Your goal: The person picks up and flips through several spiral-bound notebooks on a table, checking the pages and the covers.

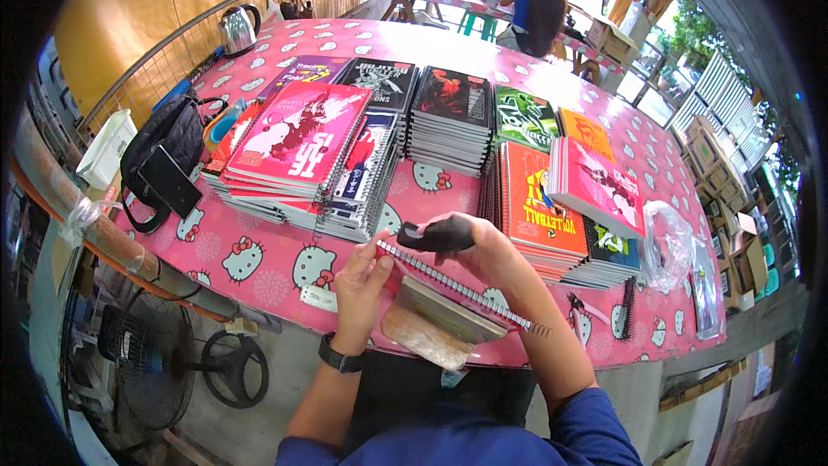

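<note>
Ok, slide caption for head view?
Left hand holding a spiral-bound notebook, right hand a black object, notebook stacks beyond on pink tablecloth.

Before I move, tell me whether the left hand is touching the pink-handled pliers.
Apart. The head view shows the left hand at the left end of the spiral notebook, the pliers on the tablecloth beyond the right forearm.

This looks like an open-sided workshop: stacked spiral notebooks [448,134] fill the table [276,291] beyond the hands [360,283], cardboard boxes [749,259] far right of them.
</note>
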A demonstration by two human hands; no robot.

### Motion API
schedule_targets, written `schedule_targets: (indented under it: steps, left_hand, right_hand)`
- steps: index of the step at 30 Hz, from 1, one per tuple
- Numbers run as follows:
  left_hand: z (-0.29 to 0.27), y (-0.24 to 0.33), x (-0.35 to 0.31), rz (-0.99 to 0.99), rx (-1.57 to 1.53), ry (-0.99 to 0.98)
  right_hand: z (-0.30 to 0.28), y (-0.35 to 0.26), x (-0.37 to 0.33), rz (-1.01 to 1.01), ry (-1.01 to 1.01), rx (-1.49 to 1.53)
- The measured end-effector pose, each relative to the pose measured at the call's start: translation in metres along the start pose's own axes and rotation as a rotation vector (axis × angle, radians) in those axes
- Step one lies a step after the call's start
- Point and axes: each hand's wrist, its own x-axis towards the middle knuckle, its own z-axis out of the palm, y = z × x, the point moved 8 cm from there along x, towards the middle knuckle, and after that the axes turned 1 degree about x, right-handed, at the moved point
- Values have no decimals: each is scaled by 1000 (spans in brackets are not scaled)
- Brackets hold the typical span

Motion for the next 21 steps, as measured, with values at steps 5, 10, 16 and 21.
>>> schedule_targets:
  steps: [5,10,16,21]
  left_hand:
    - [0,-1,4,-12,-27,-7]
    - [0,30,7,35,62,-31]
    - [70,95,7,313,176,-279]
    - [125,136,-25,624,422,-430]
  right_hand:
    - [-6,-33,-32,-201,99,-159]
    - [-68,-35,-152,-354,569,-283]
    - [-81,45,-231,43,750,-1249]
    - [-52,-73,-223,-202,876,-860]
